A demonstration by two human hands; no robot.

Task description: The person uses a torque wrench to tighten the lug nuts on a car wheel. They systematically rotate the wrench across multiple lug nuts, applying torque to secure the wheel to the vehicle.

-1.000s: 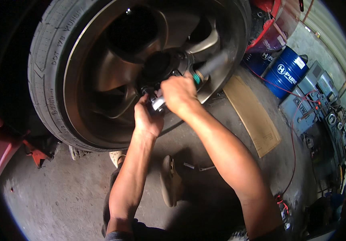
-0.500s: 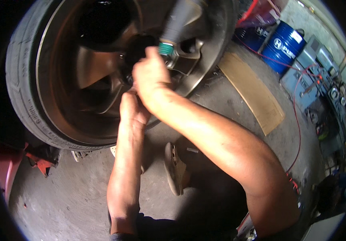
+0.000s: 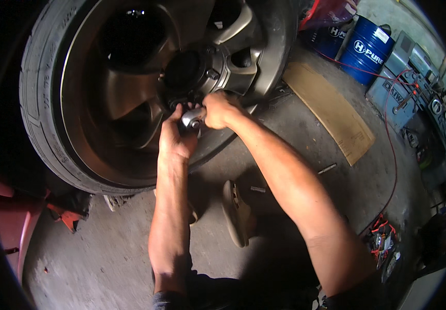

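A bronze-grey alloy wheel (image 3: 121, 92) with its tire (image 3: 41, 98) fills the upper left. Lug nuts, one of them a dark lug nut (image 3: 212, 74), ring the dark centre hole. Below that hole I hold a ratchet wrench (image 3: 194, 120) by its round silver head and handle. My left hand (image 3: 174, 137) is closed about the head, fingertips up against the hub area. My right hand (image 3: 220, 109) is wrapped round the handle just beside it, hiding most of it. What the wrench's far side sits on is hidden by my left fingers and the wheel.
A cardboard sheet (image 3: 331, 113) lies on the concrete floor to the right, near a blue drum (image 3: 366, 49) and a grey machine (image 3: 396, 95). A red hose (image 3: 391, 155) trails down the right. Below the wheel is a shoe (image 3: 237, 214); a red stand (image 3: 67, 216) stands lower left.
My right hand has come down and to the right, away from the hub's centre. The grey bar with a green band above it no longer shows there. The view has shifted slightly.
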